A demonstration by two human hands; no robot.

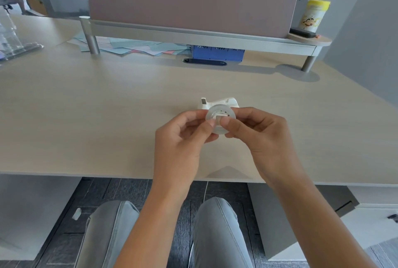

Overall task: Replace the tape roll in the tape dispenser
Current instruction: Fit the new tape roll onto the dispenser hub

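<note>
A person seated at a desk (86, 117) pinches a clear tape roll (218, 119) between both thumbs and fingertips, left hand (183, 138) at its eight o'clock, right hand (260, 136) at its four. The white tape dispenser (219, 103) sits just beyond, at twelve o'clock, its cutter end pointing left.

The tape roll (217, 119) sits between the left hand (185, 138) and right hand (261, 136) above the desk's (86, 117) near edge, directly before the tape dispenser (219, 103).
</note>
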